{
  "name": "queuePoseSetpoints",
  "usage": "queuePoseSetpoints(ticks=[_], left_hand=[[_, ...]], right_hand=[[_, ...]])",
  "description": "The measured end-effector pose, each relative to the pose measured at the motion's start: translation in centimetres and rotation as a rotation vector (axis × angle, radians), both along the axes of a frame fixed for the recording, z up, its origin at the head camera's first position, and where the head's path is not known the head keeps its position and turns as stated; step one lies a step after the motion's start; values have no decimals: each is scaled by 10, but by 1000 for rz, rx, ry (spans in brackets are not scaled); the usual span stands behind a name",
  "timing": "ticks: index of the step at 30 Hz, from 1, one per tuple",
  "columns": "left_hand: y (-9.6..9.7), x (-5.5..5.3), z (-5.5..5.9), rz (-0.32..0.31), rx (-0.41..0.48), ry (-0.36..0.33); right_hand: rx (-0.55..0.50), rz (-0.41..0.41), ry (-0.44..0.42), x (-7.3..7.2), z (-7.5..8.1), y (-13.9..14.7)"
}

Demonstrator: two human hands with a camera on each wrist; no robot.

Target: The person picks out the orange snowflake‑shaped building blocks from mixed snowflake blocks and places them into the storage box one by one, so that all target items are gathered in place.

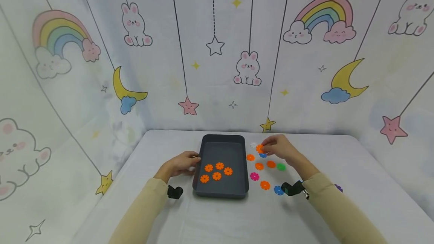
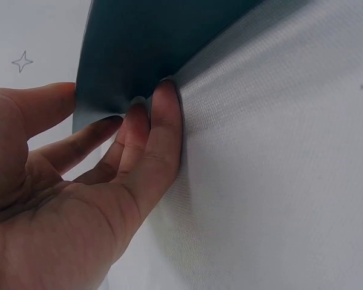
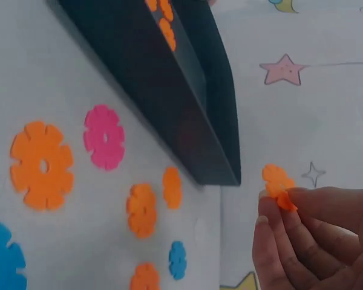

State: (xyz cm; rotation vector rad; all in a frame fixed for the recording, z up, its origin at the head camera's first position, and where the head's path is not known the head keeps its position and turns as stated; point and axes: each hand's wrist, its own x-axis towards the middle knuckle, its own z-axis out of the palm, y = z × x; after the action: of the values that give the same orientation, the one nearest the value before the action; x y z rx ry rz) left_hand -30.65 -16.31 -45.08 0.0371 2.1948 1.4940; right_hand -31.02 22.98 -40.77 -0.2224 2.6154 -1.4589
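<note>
A dark grey tray (image 1: 222, 195) stands on the white table, several orange notched plastic discs (image 1: 216, 176) lying in its near half. At its left side, my left hand (image 1: 183, 164) grips the wall, thumb at the rim and fingertips low against the outside, as the left wrist view shows. Beyond the tray's right side, my right hand (image 1: 279, 147) pinches an orange notched plastic disc (image 3: 278, 181) between thumb and fingers. In the head view this raised disc overlaps a blue disc (image 1: 263, 155) on the table.
Loose notched discs lie right of the tray: several orange ones such as this near disc (image 1: 265, 185), a pink disc (image 1: 254, 176), a green disc (image 1: 281, 166), a white disc (image 1: 253, 145) and a blue disc (image 1: 278, 190). A patterned cloth (image 1: 217, 74) hangs behind the table.
</note>
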Motion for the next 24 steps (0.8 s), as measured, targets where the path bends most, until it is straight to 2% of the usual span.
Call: queuePoseSetpoints(ticks=[11,15,24], left_hand=[[0,0,-1,6,16,-7],[-2,0,-2,3,23,-6],[-1,-1,-2,2,8,-10]], right_hand=[[-50,92,26,-7,19,-64],[-75,124,23,-13,16,-87],[-76,110,-8,-27,1,-133]])
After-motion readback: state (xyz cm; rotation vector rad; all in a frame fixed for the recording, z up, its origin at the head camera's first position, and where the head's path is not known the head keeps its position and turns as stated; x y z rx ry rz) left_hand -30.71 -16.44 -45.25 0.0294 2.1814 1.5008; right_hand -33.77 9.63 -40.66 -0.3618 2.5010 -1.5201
